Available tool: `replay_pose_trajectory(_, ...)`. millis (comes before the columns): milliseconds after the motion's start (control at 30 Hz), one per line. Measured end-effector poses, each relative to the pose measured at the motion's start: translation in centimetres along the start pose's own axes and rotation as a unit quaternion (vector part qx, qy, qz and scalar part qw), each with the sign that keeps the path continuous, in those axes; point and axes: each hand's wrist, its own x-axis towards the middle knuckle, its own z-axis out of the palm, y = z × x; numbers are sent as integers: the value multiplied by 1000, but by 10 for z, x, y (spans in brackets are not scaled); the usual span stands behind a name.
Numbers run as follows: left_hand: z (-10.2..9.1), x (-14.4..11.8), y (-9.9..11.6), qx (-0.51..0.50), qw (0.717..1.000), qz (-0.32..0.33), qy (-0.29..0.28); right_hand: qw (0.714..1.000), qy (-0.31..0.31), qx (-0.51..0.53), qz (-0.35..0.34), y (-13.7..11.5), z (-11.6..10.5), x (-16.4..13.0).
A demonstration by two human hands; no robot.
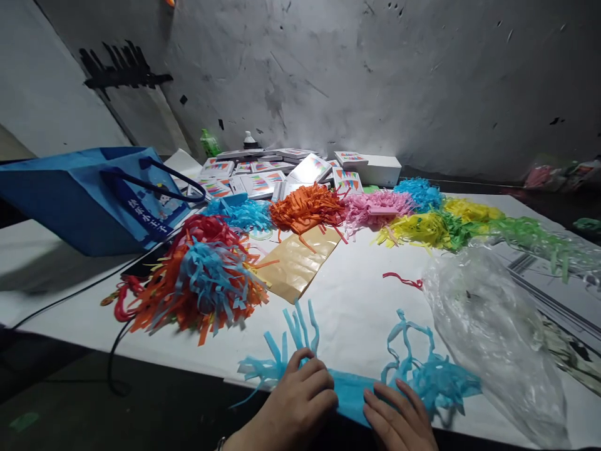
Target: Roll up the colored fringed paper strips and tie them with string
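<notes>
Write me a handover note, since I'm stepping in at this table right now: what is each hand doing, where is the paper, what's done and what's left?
Left hand: pressing flat on the blue fringed paper at the near table edge, gripping nothing.
Right hand: flat on the same paper, beside the left.
Around it: a clear plastic bag lies to the right; a mixed red, orange and blue fringe pile sits to the left, with a tan sheet behind.
Done: fringe bundles in orange, pink, yellow and green lie in a row further back.
Left: the blue piece under the hands remains spread out, not bundled.
</notes>
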Motion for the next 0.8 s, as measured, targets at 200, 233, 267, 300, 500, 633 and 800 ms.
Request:
replay_pose_trajectory(200, -4, 8, 4, 10, 993, -111, -38, 969, 49, 39, 238, -20, 3, 14)
replay_pose_trajectory(233, -2, 11, 4, 22, 989, -136, -49, 966, 50, 30, 252, -22, 4, 16)
replay_pose_trajectory(267, -1, 13, 5, 39, 984, -163, -61, 964, 50, 13, 261, -22, 6, 19)
replay_pose_trajectory(300, 1, 16, 5, 57, 977, -190, -74, 963, 50, -9, 266, -22, 9, 20)
replay_pose_trajectory(500, 12, 22, 0, 60, 981, -170, -69, 969, 41, -15, 243, -13, 15, 22)
replay_pose_trajectory(633, 10, 11, -3, 16, 997, -69, -31, 980, 4, 39, 194, -8, 6, 19)
replay_pose_trajectory(800, -5, 4, 2, 17, 999, -26, -18, 987, -16, 38, 155, -8, -5, 14)
